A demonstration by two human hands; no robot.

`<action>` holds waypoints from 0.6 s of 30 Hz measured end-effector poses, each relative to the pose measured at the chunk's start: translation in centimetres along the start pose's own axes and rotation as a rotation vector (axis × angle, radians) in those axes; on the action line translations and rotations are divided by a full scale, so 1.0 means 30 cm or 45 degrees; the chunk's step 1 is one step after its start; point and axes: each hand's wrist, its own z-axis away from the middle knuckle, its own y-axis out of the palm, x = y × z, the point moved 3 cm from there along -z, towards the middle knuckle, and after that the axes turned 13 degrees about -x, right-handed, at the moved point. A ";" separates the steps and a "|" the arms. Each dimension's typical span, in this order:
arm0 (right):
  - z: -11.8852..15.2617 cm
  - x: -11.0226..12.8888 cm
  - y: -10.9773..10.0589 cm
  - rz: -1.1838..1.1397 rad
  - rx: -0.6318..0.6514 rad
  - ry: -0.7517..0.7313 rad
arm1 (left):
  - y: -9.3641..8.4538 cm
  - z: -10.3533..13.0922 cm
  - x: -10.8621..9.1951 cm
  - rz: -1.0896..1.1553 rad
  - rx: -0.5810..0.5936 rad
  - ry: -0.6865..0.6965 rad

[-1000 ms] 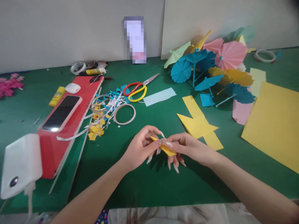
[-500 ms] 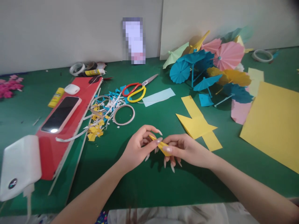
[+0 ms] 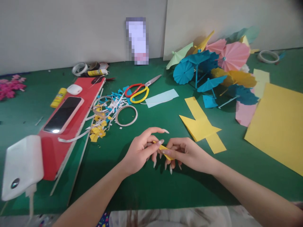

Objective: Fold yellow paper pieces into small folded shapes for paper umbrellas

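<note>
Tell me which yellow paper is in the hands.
The small folded piece, pinched by the left hand and right hand; the others, including the large sheet, lie on the table.

1 narrow folded yellow paper [image 3: 163, 147], aslant between the fingers [image 3: 174, 154]

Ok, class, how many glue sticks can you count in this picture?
2. One glue stick lies at the red board's left edge; the other lies by its far end, near a tape roll. More could be hidden.
</note>
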 end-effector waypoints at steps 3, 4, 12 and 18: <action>-0.007 0.004 -0.006 -0.014 -0.012 0.017 | -0.006 -0.004 0.004 -0.038 0.019 0.005; -0.009 0.006 -0.008 -0.018 -0.021 0.019 | -0.009 -0.006 0.004 -0.048 0.003 0.017; -0.002 0.008 -0.001 -0.028 0.010 0.067 | -0.012 -0.008 -0.014 -0.214 -0.118 0.197; 0.001 0.006 0.007 -0.016 0.124 0.022 | 0.007 0.005 -0.012 -0.341 0.071 0.334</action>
